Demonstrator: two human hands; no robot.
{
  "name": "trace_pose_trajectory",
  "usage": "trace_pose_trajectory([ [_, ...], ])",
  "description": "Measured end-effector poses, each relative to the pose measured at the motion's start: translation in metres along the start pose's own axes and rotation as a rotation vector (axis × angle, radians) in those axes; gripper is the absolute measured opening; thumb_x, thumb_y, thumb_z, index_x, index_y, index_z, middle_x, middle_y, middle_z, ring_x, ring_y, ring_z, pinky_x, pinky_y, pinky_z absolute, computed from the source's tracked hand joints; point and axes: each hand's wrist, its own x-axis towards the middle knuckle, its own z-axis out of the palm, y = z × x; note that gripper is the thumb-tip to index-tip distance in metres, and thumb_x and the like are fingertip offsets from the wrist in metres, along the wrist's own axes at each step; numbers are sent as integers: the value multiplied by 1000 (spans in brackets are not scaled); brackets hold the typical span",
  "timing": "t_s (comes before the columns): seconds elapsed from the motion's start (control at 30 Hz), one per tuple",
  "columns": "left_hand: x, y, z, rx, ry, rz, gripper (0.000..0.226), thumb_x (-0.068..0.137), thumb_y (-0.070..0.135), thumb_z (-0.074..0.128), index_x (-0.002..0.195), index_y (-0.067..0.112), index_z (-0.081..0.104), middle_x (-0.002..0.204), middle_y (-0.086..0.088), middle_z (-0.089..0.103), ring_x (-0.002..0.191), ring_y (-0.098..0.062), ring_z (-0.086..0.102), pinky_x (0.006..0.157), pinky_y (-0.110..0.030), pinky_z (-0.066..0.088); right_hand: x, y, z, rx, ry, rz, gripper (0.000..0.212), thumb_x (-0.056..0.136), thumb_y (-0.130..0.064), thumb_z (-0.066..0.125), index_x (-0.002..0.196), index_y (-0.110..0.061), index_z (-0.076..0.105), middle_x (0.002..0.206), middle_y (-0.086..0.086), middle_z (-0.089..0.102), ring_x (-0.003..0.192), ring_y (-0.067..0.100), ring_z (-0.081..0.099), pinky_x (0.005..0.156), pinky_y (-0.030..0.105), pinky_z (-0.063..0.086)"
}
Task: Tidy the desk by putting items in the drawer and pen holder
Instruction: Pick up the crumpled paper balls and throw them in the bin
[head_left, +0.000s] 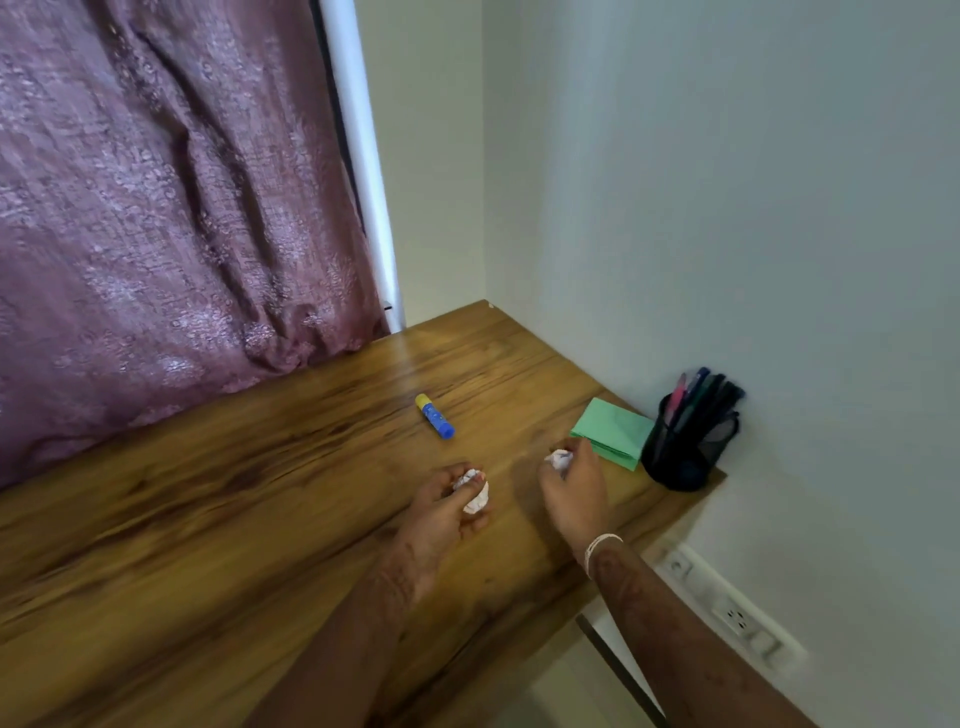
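Wooden bench (260, 493), dark-streaked grain, set into a wall corner. Blue glue stick (435, 416) with a yellow cap lies flat mid-bench, alone. Green folded paper (613, 431) lies near the right wall, just beside a black mesh pen holder (685, 457), which stands upright with pens inside.

- Light is soft, even and mid-bright, with no hard glare.
- A pale sheen streak runs along the desk (415, 358) toward its far corner.
- Shadows are faint and diffuse beside my left hand (441, 512) and right hand (574, 493).
- Motion blur smears both hands, the pen holder (685, 441) and the curtain (156, 234).
- The glue stick (434, 415) reads fairly sharp.
- The paper ball (474, 498) in each hand is washed out white, its creases lost.
- Wide-angle bend tilts the window frame (363, 171) and bows the desk edges.
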Motion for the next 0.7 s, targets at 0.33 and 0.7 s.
trace_pose_trajectory([
  [0.33,-51,-15,61,-68,-447,-172,23,92,16,61,115,12,60,103,-10,72,88,-25,72,75,-32,56,-91,4,-77,992,180,573,16,91,-26,59,93,-11,60,66,4,65,56,15,62,52,25,54],
  [0.7,-151,-93,108,106,-777,-416,26,92,17,61,115,7,63,106,-14,68,93,-31,71,85,-37,57,-247,67,-156,1215,596,623,29,94,-37,52,85,-10,54,70,7,58,60,18,56,51,24,53],
])
